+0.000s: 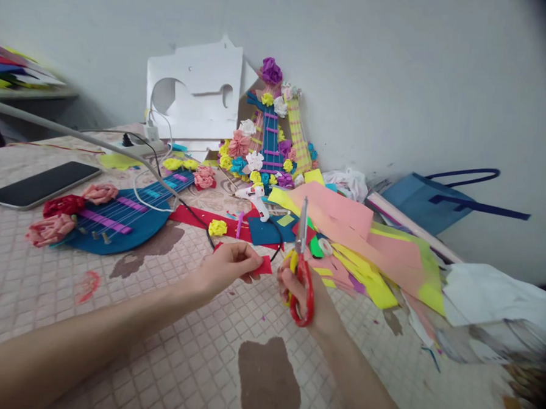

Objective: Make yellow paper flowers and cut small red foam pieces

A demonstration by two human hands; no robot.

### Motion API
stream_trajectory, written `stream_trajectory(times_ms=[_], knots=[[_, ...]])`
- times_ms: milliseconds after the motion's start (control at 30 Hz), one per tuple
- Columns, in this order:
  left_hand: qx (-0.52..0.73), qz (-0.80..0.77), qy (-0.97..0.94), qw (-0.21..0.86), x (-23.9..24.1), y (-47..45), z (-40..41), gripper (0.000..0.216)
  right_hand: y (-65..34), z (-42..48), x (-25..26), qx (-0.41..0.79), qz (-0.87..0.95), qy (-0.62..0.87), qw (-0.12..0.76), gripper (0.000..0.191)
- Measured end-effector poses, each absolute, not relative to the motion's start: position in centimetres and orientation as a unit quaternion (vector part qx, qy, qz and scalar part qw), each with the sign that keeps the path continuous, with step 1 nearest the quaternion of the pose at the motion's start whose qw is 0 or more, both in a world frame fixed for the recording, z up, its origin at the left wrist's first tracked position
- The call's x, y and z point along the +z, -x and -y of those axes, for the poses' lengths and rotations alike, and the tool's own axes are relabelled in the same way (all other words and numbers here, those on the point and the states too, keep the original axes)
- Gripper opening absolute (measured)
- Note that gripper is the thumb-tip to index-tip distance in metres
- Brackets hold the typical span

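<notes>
Between the thumb and fingers of my left hand (236,262) is a small piece of red paper (265,266); its right end sticks out. My right hand (311,295) is closed round a pair of scissors (304,278) with red and yellow handles. The blades point up and away, apart from the red paper. Just beyond my hands lie a white hot glue gun (255,197), a yellow paper flower (217,228), a strip of red paper (192,217) and a dark blue sheet (267,230). To the left rests a blue guitar shape (121,221) with strings and paper flowers.
Flower-covered guitar shapes (270,137) and white cut-out boards (191,93) lean on the wall. Coloured paper sheets (345,214) pile up at right, near a blue bag (426,203). A tablet (40,182) and a power strip (141,146) lie left; cables cross the table.
</notes>
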State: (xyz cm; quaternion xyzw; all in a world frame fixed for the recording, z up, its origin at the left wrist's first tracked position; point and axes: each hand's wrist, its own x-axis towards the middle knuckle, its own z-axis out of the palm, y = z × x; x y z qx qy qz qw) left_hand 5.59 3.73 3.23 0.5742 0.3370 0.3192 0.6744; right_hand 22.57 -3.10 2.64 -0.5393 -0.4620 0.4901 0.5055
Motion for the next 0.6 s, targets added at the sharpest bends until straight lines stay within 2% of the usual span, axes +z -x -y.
stream_trajectory(times_ms=[167,400,600], knots=[[0.3,-0.339,-0.598,0.661,3.4,-5.5,-3.2,0.024,-20.7,3.2,2.6,0.51,0.428,0.521,0.534,0.031],[0.251,-0.358,-0.547,0.714,3.9,-5.7,-2.7,0.024,-21.0,3.2,2.6,0.518,0.382,0.516,0.566,0.028],[0.245,-0.36,-0.538,0.722,3.7,-5.7,-2.4,0.023,-21.0,3.3,1.6,0.534,0.371,0.513,0.561,0.025]])
